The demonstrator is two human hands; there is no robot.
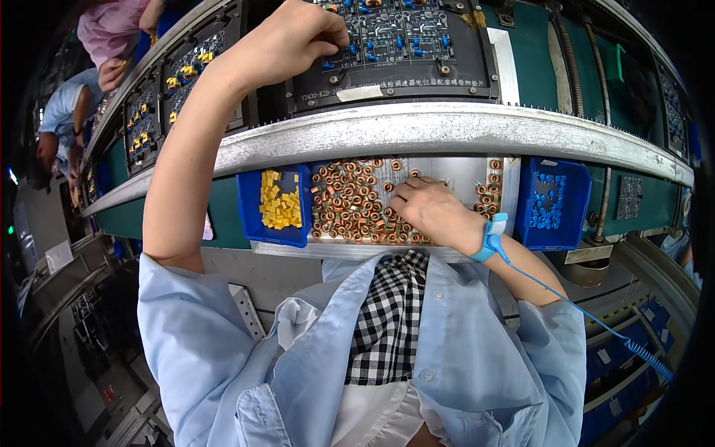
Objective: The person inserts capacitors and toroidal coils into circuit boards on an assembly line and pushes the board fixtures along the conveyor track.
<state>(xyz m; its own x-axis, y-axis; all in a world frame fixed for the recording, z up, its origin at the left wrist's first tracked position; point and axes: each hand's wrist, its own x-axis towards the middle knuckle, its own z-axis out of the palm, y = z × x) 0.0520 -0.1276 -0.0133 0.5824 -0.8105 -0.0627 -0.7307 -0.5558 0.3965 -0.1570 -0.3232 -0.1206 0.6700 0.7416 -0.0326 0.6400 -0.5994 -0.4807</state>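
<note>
Left hand (287, 41) up on the circuit board (395, 37) riding the conveyor belt (532, 45), fingertips pinched at the near edge among the blue parts; grip looks closed on something small, but too tiny to tell what. Right hand (432, 212) down in the metal tray (462, 175) of copper coils (346, 205), fingers curled over the pile, grip nearly shut; cannot tell if a coil is already between the fingertips. Blue wrist strap (493, 237) on, coiled cord (596, 320) trailing off to the right.

To do this well, as a judgement:
- Seat the part square, press straight down, no rocking. Leads bend easily.
- Keep the left wrist high, clear of parts already standing on the board.
- Pick one coil only, from the loose edge of the pile, not the tangle in the middle.
- Turn it leads-down in the fingertips before lifting away.
- Keep the cord off the tray rim to avoid dragging coils out.

Yellow parts bin (279, 201) just left of the tray, blue parts bin (551, 201) just right, both untouched. Other people at work far left along the line.
</note>
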